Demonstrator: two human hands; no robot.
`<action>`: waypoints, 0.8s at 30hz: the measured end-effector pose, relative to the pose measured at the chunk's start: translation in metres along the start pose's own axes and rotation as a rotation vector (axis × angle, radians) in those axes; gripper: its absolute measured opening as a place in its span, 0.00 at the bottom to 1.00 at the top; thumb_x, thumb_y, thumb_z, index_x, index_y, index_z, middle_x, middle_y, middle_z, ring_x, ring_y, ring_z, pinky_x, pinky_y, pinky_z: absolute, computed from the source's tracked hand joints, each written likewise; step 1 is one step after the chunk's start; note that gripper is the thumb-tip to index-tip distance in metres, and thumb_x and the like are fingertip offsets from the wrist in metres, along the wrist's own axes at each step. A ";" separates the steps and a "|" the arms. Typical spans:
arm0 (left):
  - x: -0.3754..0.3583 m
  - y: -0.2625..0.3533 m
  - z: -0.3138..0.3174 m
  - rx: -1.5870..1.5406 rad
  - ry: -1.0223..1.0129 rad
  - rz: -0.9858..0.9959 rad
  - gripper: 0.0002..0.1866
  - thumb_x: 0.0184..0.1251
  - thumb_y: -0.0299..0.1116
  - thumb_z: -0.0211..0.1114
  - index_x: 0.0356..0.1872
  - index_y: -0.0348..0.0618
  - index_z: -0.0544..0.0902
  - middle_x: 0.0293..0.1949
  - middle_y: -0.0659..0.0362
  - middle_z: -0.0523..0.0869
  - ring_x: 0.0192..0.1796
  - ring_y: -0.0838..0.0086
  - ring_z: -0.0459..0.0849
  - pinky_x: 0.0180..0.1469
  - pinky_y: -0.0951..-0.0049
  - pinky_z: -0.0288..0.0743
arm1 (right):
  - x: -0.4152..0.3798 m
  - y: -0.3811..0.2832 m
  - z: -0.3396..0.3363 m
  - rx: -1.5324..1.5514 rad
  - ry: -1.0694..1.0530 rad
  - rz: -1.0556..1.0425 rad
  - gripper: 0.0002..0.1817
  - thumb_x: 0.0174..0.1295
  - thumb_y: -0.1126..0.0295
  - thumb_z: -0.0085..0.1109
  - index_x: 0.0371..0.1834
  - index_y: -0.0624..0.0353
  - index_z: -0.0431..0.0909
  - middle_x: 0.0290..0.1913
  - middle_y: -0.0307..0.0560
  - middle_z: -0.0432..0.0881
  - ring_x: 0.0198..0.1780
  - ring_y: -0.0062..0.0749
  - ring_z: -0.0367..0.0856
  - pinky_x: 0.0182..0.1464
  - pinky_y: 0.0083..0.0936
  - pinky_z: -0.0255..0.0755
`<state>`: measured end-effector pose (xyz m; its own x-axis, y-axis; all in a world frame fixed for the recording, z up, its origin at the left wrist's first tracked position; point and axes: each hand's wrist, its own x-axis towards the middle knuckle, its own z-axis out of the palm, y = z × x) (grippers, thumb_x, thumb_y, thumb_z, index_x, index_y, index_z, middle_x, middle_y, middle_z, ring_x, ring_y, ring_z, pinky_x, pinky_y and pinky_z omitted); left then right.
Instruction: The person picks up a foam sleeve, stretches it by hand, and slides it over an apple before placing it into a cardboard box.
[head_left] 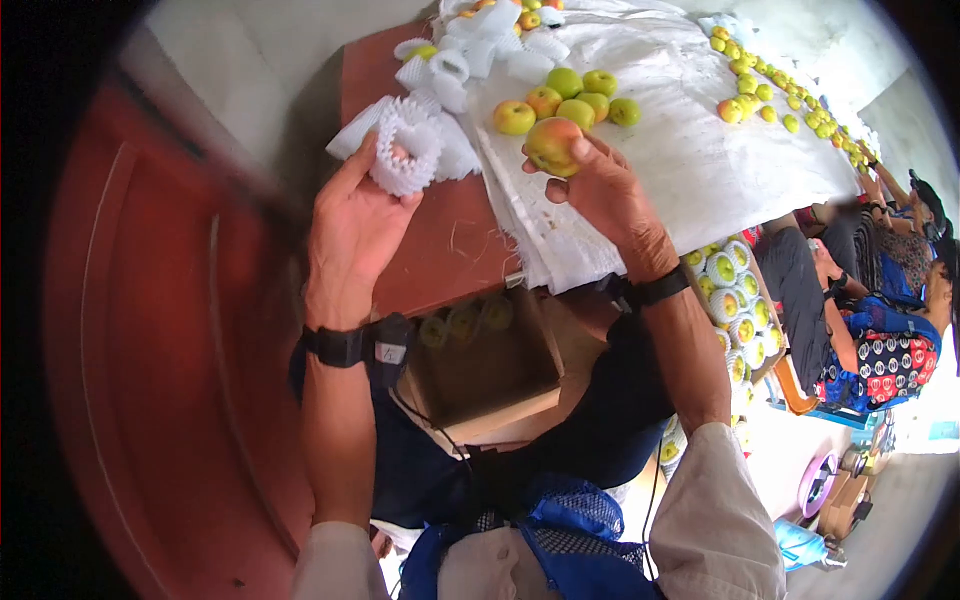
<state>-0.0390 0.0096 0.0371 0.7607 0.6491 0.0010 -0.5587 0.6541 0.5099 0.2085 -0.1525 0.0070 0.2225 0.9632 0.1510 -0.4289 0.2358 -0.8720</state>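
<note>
My left hand (365,215) holds a white foam net sleeve (408,150), its round opening showing, above the red tabletop's edge. In my right hand (612,195) is a yellow-red apple (553,146), gripped between thumb and fingers over the white sheet (690,165). The apple and the sleeve are apart. Just beyond the held apple lies a group of loose green and yellow apples (597,83). More foam sleeves (450,75) are heaped on the table behind my left hand.
Below the red table (440,255) is a cardboard box (485,385) with a few sleeved apples. Another box (740,300) of sleeved apples stands right of my right arm. More apples (745,85) line the sheet's far side. Other people (850,290) sit at the right.
</note>
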 end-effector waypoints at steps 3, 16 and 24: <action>0.004 0.002 -0.006 0.041 -0.021 0.024 0.18 0.77 0.34 0.63 0.64 0.41 0.79 0.60 0.58 0.84 0.62 0.69 0.79 0.59 0.66 0.71 | -0.002 0.005 0.017 -0.608 0.092 0.115 0.32 0.65 0.53 0.71 0.66 0.62 0.76 0.57 0.51 0.83 0.56 0.37 0.83 0.47 0.29 0.75; 0.004 0.008 -0.009 0.139 0.017 0.103 0.15 0.78 0.36 0.64 0.59 0.42 0.81 0.57 0.59 0.85 0.57 0.71 0.80 0.52 0.68 0.71 | 0.002 0.080 0.045 -1.284 -0.174 -0.024 0.37 0.53 0.61 0.78 0.64 0.61 0.73 0.57 0.58 0.81 0.60 0.55 0.81 0.63 0.40 0.75; 0.004 0.012 -0.014 0.105 0.000 0.108 0.18 0.78 0.35 0.63 0.63 0.42 0.80 0.60 0.58 0.84 0.61 0.69 0.79 0.55 0.68 0.71 | -0.006 0.069 0.048 -0.996 -0.162 0.135 0.36 0.55 0.72 0.75 0.69 0.58 0.72 0.59 0.55 0.82 0.62 0.46 0.82 0.69 0.35 0.73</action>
<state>-0.0472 0.0253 0.0308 0.6979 0.7136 0.0609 -0.5998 0.5358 0.5942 0.1353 -0.1359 -0.0319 0.0736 0.9971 0.0190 0.4988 -0.0203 -0.8665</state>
